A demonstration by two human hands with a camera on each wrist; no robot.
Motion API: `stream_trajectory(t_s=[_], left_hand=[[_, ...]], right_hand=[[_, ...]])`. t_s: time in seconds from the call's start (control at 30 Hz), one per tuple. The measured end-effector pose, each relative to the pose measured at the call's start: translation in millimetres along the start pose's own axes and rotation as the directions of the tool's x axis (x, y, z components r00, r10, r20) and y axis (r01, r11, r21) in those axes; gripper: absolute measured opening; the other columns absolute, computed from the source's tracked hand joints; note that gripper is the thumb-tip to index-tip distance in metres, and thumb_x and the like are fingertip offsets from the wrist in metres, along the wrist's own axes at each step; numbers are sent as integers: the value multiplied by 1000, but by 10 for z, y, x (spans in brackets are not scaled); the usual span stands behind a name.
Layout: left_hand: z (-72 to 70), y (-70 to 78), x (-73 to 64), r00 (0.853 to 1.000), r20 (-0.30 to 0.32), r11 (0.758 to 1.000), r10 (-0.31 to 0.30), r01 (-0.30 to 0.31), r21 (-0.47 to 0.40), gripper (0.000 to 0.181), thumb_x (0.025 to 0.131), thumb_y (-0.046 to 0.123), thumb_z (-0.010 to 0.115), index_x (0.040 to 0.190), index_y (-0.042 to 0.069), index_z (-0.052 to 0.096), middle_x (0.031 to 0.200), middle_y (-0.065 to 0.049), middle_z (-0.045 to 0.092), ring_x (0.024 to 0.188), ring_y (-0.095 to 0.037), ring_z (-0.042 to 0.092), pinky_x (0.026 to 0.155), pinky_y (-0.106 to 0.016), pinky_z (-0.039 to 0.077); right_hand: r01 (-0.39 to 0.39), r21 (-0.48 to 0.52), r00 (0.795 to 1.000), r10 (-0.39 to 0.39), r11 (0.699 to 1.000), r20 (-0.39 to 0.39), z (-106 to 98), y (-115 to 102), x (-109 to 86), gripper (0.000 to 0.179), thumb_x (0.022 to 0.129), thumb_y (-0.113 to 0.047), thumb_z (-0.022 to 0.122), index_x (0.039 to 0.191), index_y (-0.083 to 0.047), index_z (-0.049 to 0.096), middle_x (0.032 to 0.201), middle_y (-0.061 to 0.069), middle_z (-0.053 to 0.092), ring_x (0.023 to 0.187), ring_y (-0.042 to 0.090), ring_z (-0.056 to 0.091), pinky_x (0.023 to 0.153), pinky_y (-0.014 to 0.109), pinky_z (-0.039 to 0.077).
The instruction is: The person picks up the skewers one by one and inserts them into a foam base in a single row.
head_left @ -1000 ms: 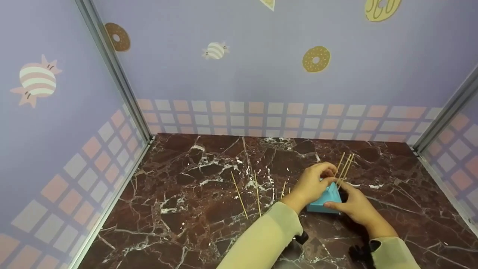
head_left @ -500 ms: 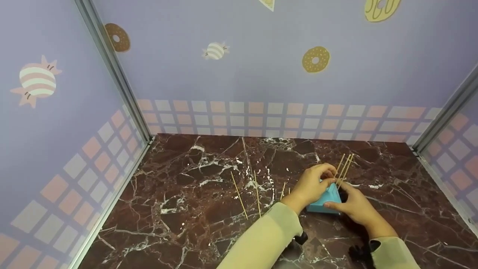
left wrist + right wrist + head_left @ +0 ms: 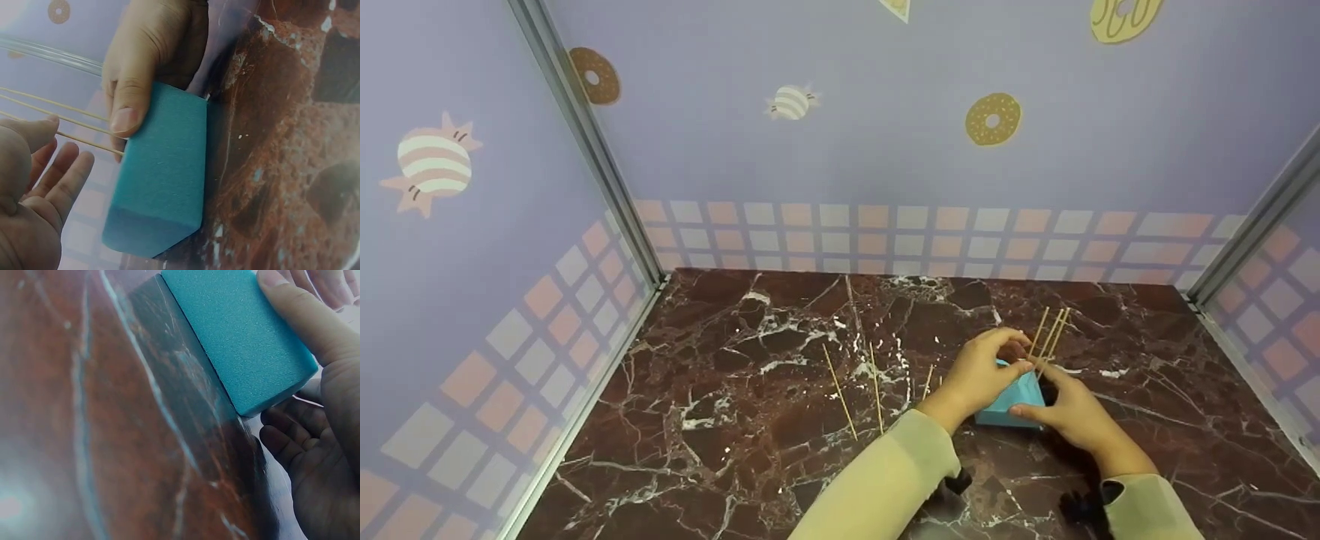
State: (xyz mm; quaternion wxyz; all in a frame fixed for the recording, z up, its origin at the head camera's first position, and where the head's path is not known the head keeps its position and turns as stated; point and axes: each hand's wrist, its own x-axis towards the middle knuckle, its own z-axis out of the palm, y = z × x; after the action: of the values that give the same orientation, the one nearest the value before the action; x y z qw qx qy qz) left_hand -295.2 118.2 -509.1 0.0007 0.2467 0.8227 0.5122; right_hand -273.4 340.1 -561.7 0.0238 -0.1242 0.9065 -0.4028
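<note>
A light-blue foam-like block [image 3: 1020,405] sits on the table at the right, with several thin bamboo skewers standing out of its far side. My right hand [image 3: 1078,412] grips the block, its thumb along the near side in the head view. The left hand [image 3: 979,371] is at the far left corner of the block, thumb and index tip around the leftmost skewer [image 3: 1040,326]. In the left wrist view this skewer [image 3: 90,144] passes behind the left thumb and meets the block close to the right thumb. Two other skewers [image 3: 1057,337] rise side by side to its right.
Loose skewers lie on the dark red marbled table [image 3: 750,480] left of the hands, among them one slanted skewer [image 3: 840,391] and another [image 3: 877,390]. A shorter-looking skewer [image 3: 928,382] is partly covered by the left arm. Patterned panels [image 3: 877,165] enclose the table.
The leftmost skewer's top has tilted slightly to the left, and my left index finger has lifted a little away from the thumb. The right hand and block stay nearly still.
</note>
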Motion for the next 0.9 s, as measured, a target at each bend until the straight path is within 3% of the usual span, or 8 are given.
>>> stream_trajectory(t_s=[0.23,0.43,0.6,0.73,0.9], left_hand=[[-309,71,-150,996,-72,998,52,-55,-43,27,107,21,81,133,12,76,127,-3,74,113,-7,74,100,-18,63],[-703,91,-370,988,-150,997,34,-44,-68,28,105,17,82,131,8,76,126,-10,76,109,-19,75,99,-20,63],[-1079,108,-534,967,-256,990,7,-43,-135,35,103,14,82,137,11,73,125,-11,76,108,-20,74,96,-24,65],[-1377,110,-615,948,-320,991,7,-50,-125,36,102,14,83,136,11,73,122,-9,77,105,-17,73,95,-32,66],[-1737,-34,-688,957,-279,997,-73,58,-60,36,102,24,86,135,15,74,125,-11,78,107,-24,74,96,-40,64]], right_hand=[[8,8,1000,-7,1000,-20,12,-16,20,104,96,-37,93,173,5,37,175,38,40,161,64,38,126,84,35],[-5,-9,1000,5,1000,-13,27,-11,15,107,95,-39,94,173,4,36,174,39,41,158,64,42,126,83,38],[-17,-1,1000,17,1000,-13,28,-21,-1,107,94,-39,95,174,2,36,175,40,37,161,65,35,127,83,36],[-22,2,1000,22,1000,-12,26,-24,-14,106,95,-39,94,174,2,36,176,40,35,163,66,31,127,84,35],[-13,-3,1000,13,1000,-16,31,-28,-8,105,96,-39,93,173,3,37,175,40,37,163,65,32,127,83,36]])
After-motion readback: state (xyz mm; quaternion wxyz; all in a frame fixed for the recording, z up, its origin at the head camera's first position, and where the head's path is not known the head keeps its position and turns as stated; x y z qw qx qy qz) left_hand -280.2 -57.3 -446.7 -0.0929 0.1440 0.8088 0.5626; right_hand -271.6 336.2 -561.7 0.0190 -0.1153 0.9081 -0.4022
